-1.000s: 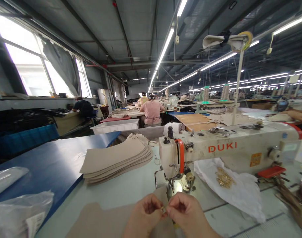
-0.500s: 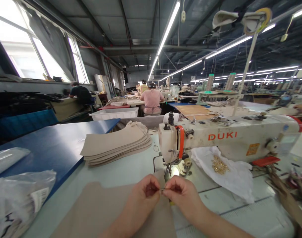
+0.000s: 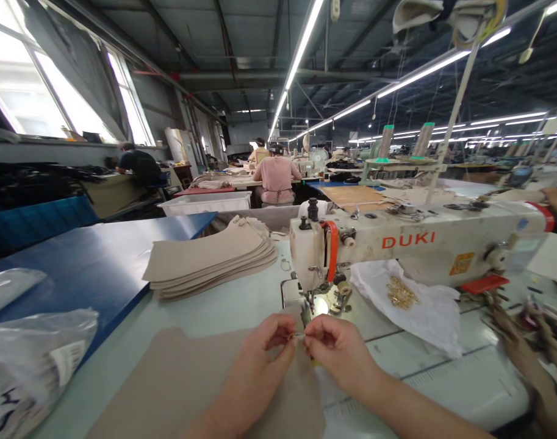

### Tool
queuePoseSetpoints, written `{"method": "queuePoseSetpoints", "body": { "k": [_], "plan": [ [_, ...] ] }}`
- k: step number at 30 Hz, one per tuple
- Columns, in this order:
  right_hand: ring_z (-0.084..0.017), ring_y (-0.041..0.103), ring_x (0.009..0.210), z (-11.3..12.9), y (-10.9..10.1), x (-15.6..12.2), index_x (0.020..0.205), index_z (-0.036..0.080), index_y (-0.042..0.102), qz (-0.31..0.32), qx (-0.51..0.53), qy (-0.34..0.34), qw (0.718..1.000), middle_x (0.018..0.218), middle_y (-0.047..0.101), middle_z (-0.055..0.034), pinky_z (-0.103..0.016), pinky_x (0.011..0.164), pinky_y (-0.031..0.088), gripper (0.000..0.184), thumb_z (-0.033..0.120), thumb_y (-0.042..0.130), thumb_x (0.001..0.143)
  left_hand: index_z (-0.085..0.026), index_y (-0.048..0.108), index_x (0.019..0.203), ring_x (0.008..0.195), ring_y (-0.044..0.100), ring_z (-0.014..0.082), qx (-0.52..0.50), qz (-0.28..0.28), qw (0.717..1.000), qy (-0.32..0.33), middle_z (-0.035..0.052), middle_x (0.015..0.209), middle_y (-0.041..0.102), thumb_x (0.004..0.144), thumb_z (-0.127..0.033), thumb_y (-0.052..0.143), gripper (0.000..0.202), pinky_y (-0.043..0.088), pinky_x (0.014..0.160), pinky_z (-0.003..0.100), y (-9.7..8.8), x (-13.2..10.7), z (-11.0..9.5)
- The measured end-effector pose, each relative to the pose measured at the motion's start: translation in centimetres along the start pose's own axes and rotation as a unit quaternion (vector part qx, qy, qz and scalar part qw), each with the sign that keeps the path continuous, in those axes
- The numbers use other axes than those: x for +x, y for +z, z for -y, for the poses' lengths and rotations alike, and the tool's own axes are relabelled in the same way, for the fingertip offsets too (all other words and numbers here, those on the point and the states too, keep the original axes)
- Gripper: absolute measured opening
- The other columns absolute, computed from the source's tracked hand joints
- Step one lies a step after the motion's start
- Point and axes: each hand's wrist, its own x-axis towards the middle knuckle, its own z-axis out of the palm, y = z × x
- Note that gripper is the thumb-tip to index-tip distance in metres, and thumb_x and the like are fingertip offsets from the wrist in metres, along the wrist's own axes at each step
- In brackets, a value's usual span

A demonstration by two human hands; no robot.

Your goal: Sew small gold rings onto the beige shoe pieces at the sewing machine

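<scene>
In front of the sewing machine (image 3: 365, 244), my left hand (image 3: 260, 353) pinches a small shiny metal piece (image 3: 296, 335) between thumb and forefinger. My right hand (image 3: 335, 350) is closed in a pinch at the other end of that piece, fingertips nearly touching the left ones. Its exact shape is partly hidden by the fingers. Beneath both hands lies a large beige fabric panel (image 3: 182, 378), its narrow upper part reaching toward the needle area. Right of the needle, a white bag (image 3: 429, 326) bears a heap of small gold metal fittings (image 3: 401, 292).
A stack of beige cut panels (image 3: 209, 256) sits at the left rear of the machine table. Farther left is a blue table (image 3: 122, 250) with clear plastic bags (image 3: 35, 360). Cloth strips (image 3: 516, 353) lie at right. A person in pink (image 3: 277, 177) sits ahead.
My fingertips have parted slightly, showing more of the small metal piece between them. The whole view has shifted a little, with things appearing higher and to the left.
</scene>
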Motion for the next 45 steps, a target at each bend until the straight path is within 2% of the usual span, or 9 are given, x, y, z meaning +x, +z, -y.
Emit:
{"method": "queuePoseSetpoints", "body": {
  "k": [4, 13, 18, 21, 24, 28, 32, 37, 45],
  "plan": [
    [-0.01, 0.049, 0.054, 0.0, -0.1, 0.0, 0.069, 0.018, 0.06, -0.005, -0.025, -0.011, 1.0, 0.059, 0.056, 0.0027, -0.022, 0.053, 0.039, 0.005, 0.02, 0.056, 0.071, -0.02, 0.066, 0.081, 0.076, 0.063, 0.0173, 0.016, 0.035, 0.999, -0.026, 0.0028, 0.08, 0.069, 0.081, -0.026, 0.055, 0.013, 0.048, 0.071, 0.025, -0.2, 0.1, -0.5],
    [-0.013, 0.055, 0.062, 0.2, -0.4, -0.3, 0.074, 0.018, 0.066, 0.022, 0.008, -0.012, 1.0, 0.066, 0.062, 0.0, -0.024, 0.059, 0.043, 0.009, 0.023, 0.059, 0.074, -0.02, 0.068, 0.074, 0.067, 0.061, 0.016, 0.03, 0.004, 0.999, -0.035, 0.0008, 0.071, 0.068, 0.078, -0.027, 0.058, 0.013, 0.046, 0.064, 0.023, -0.2, 0.0, -0.6],
    [-0.013, 0.055, 0.061, 0.5, -0.6, -0.3, 0.074, 0.019, 0.065, 0.016, -0.071, -0.04, 0.997, 0.065, 0.061, 0.001, -0.023, 0.058, 0.042, 0.009, 0.022, 0.057, 0.076, -0.02, 0.068, 0.074, 0.065, 0.059, 0.0156, 0.02, 0.003, 0.999, -0.041, 0.0005, 0.069, 0.068, 0.077, -0.027, 0.058, 0.013, 0.046, 0.063, 0.023, 0.0, 0.1, -0.6],
    [-0.012, 0.054, 0.062, 1.0, -0.7, -0.3, 0.074, 0.019, 0.064, 0.018, -0.122, -0.059, 0.991, 0.065, 0.06, 0.0014, -0.022, 0.058, 0.04, 0.012, 0.019, 0.053, 0.078, -0.02, 0.068, 0.074, 0.069, 0.061, 0.0171, 0.024, 0.01, 0.998, -0.051, 0.0017, 0.073, 0.069, 0.077, -0.029, 0.057, 0.014, 0.048, 0.068, 0.025, 0.1, 0.1, -0.3],
    [-0.013, 0.052, 0.06, 1.2, -0.8, -0.3, 0.071, 0.019, 0.062, 0.011, -0.159, -0.061, 0.985, 0.063, 0.058, 0.0019, -0.023, 0.057, 0.037, 0.012, 0.018, 0.052, 0.078, -0.021, 0.069, 0.085, 0.086, 0.063, 0.0209, 0.051, 0.019, 0.996, -0.067, 0.004, 0.089, 0.071, 0.076, -0.028, 0.056, 0.017, 0.048, 0.083, 0.031, -0.1, 0.2, -0.2],
    [-0.012, 0.051, 0.058, 0.8, -0.9, -0.1, 0.071, 0.019, 0.061, 0.011, -0.131, -0.03, 0.991, 0.061, 0.057, 0.0023, -0.023, 0.055, 0.037, 0.011, 0.017, 0.051, 0.076, -0.02, 0.065, 0.106, 0.104, 0.06, 0.0246, 0.142, 0.042, 0.984, -0.095, 0.0069, 0.114, 0.066, 0.074, -0.02, 0.052, 0.035, 0.044, 0.096, 0.038, -1.4, 0.9, -1.0],
    [-0.011, 0.05, 0.054, 0.3, -1.0, 0.2, 0.066, 0.018, 0.06, 0.012, -0.074, 0.024, 0.997, 0.056, 0.056, 0.0035, -0.022, 0.052, 0.038, 0.008, 0.015, 0.053, 0.071, -0.015, 0.06, 0.114, 0.114, 0.055, 0.0255, 0.285, 0.044, 0.958, -0.006, 0.0116, 0.118, 0.063, 0.078, -0.015, 0.041, 0.04, 0.039, 0.104, 0.043, -2.5, 1.7, -0.6],
    [-0.009, 0.05, 0.042, 1.9, -1.9, 0.4, 0.063, 0.017, 0.058, 0.137, 0.015, 0.193, 0.972, 0.051, 0.058, 0.0045, -0.019, 0.042, 0.035, 0.004, 0.017, 0.058, 0.067, -0.016, 0.052, 0.129, 0.128, 0.044, 0.0259, 0.35, 0.087, 0.93, 0.07, 0.0126, 0.136, 0.051, 0.09, -0.024, 0.038, 0.042, 0.038, 0.107, 0.044, -1.6, 0.6, 2.3],
    [-0.005, 0.052, 0.038, 3.0, -1.1, 2.7, 0.057, 0.015, 0.058, 0.12, -0.093, 0.21, 0.966, 0.049, 0.058, 0.0057, -0.014, 0.036, 0.032, 0.017, 0.004, 0.054, 0.07, -0.015, 0.05, 0.13, 0.128, 0.046, 0.0266, 0.372, 0.074, 0.923, 0.059, 0.0132, 0.136, 0.052, 0.092, -0.029, 0.037, 0.042, 0.04, 0.106, 0.047, -0.8, -1.9, 2.5]
  ]
}}
